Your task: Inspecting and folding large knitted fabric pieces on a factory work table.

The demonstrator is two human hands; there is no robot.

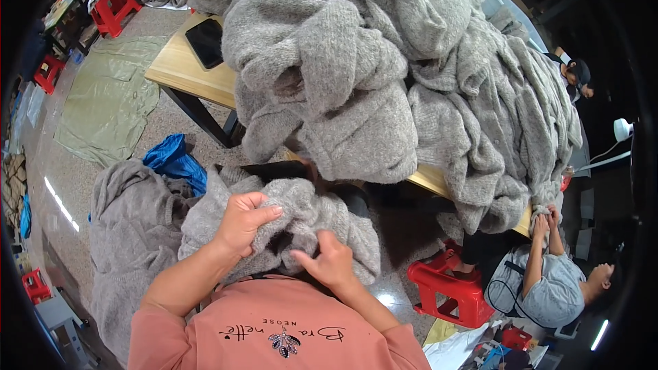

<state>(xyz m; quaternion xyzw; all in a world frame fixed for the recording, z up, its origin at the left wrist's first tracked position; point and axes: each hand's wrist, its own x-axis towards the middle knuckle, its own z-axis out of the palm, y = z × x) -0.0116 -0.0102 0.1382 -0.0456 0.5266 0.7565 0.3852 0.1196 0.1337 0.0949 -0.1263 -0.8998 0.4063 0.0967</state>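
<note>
A grey knitted garment [349, 236] lies bunched across my lap, with a dark hollow in its folds between my hands. My left hand [241, 225] is closed on the fabric at the left of that hollow, its thumb pointing right along the top. On the other side, my right hand [330, 260] grips the knit too, fingers curled into it and thumb pointing left. The tips of the fingers on both hands are partly hidden by the cloth.
A large heap of grey knitwear [370, 62] covers the wooden table [185, 62] ahead, beside a black phone [205, 43]. More grey knitwear [130, 233] and a blue bag [177, 159] lie at my left. Right of me is a red stool [452, 291]; a co-worker [541, 281] handles knitwear there.
</note>
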